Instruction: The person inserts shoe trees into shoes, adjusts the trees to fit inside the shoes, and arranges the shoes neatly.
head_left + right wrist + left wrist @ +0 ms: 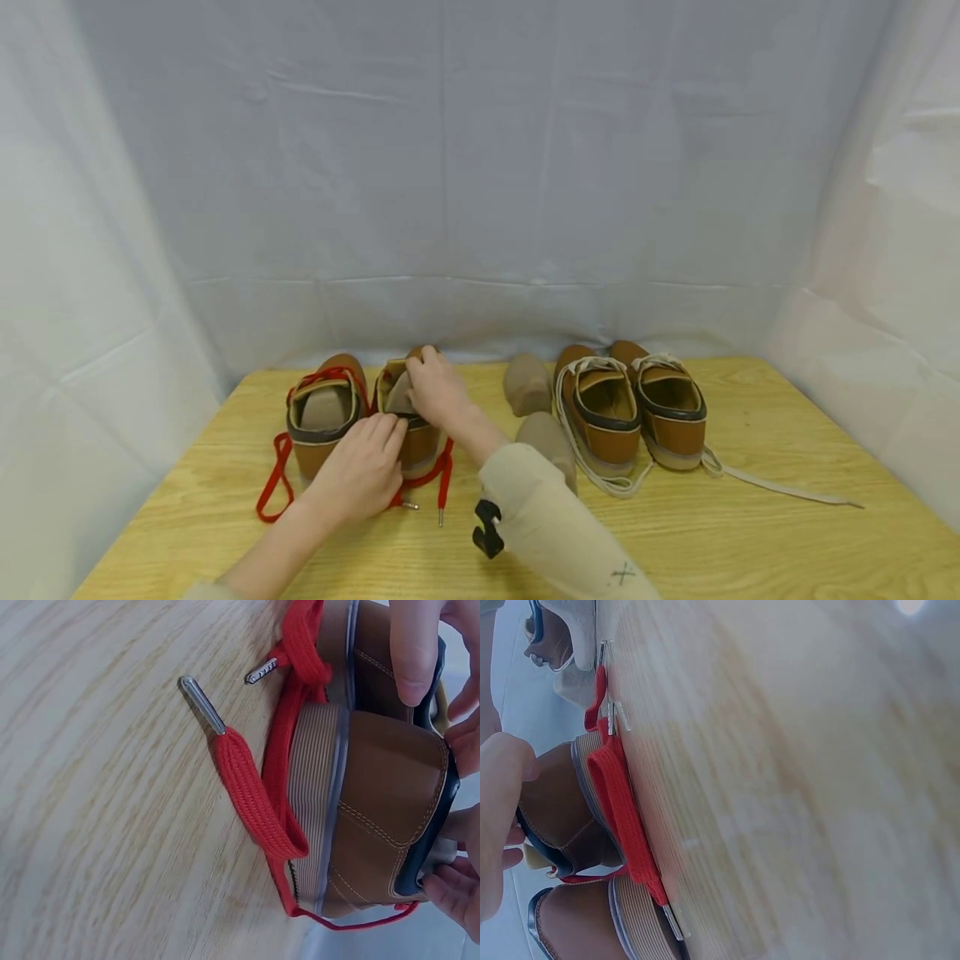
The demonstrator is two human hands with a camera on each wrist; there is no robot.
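A brown shoe (422, 448) with red laces (442, 475) stands at the table's left, beside its mate (326, 412). My left hand (362, 473) grips the shoe's heel; its fingers (499, 817) curl at the dark collar. My right hand (435, 387) reaches over the tongue, fingers curled on a beige insert (397, 392) sitting in the shoe's opening. In the right wrist view the shoe's heel (375, 787) shows, with a red lace (255, 802) and its metal tip (201, 705) lying on the wood.
A second brown pair (600, 408) with cream laces (780, 485) stands to the right. Two loose beige inserts (527, 383) lie between the pairs. The wooden table (750, 533) is enclosed by white cloth (480, 167) at the back and sides.
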